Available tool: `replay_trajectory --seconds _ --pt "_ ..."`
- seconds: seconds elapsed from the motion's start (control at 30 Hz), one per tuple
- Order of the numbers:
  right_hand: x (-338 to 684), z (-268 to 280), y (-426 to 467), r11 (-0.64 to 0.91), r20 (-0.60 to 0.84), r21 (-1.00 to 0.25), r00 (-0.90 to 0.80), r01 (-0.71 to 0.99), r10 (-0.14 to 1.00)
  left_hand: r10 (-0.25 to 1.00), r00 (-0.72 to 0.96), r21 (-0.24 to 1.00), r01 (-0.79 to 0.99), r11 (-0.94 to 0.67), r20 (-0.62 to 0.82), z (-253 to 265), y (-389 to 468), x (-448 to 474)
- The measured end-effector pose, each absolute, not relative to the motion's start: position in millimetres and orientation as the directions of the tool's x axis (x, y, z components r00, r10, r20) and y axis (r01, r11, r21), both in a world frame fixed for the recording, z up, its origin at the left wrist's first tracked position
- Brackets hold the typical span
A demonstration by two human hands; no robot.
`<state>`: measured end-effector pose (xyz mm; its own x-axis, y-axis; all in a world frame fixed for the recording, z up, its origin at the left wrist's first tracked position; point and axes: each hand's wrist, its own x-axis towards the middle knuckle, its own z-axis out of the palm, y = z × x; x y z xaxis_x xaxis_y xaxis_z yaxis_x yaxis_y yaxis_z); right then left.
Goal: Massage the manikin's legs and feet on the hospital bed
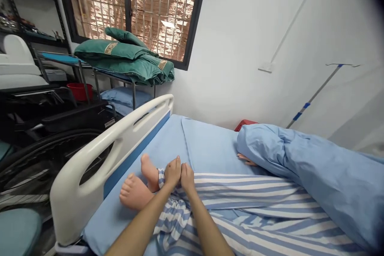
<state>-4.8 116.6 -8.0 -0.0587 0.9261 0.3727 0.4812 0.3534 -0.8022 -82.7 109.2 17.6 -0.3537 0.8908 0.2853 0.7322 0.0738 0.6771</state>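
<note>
Striped blue-and-white trousers [240, 187] cover the legs of a figure lying on the bed. My left hand [173, 173] is closed on the trouser cuff at the far ankle. Right beside it, nearly touching, my right hand [187, 178] is closed on the same trouser leg, a little higher up. The fingertips of both hands are partly hidden. Two bare, smooth feet, the near foot [135, 192] and the far foot [149, 171], point toward the footboard. The near trouser leg lies bunched under my forearms.
A white footboard [120, 128] bounds the blue-sheeted bed [207, 138] on the left. A blue quilt [312, 168] covers the upper body, with fingers [247, 160] showing below it. Beyond are a wheelchair [69, 132], folded green bedding [126, 58] and a drip pole [315, 95].
</note>
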Motion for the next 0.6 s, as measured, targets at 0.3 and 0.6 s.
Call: replay_trajectory --seconds 0.3,0.6 --pt "-6 -12 114 0.313 0.351 -0.852 0.013 0.420 0.936 0.923 -0.346 0.711 0.691 0.129 0.168 7 108 -72" --pt "18 33 117 0.479 0.438 -0.705 -0.210 0.522 0.874 0.955 -0.276 0.515 0.837 0.183 0.110 7 107 -71"
